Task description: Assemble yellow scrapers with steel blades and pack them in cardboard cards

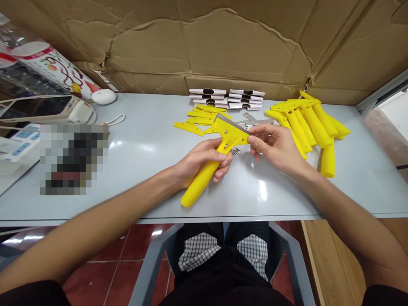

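Note:
My left hand (207, 159) is wrapped round the handle of a yellow scraper (200, 182), held tilted above the table. A metal blade (234, 124) lies along the top edge of its head, and one screw (226, 131) shows in the head's left hole. With thumb and fingers, my right hand (274, 144) pinches the right corner of the head. Just behind the scraper lie small screws and nuts (236, 151), partly hidden. Farther back are several flat yellow strips (188, 127) and loose metal blades (250, 120).
Several yellow scraper handles (306, 123) are piled at the right. Stacked white packets (208, 95) stand against the cardboard (191, 42) at the back. On the left are a white mouse (103, 96), a patterned cup (57, 68), a phone-like device (38, 108) and a blurred-out dark object (75, 159).

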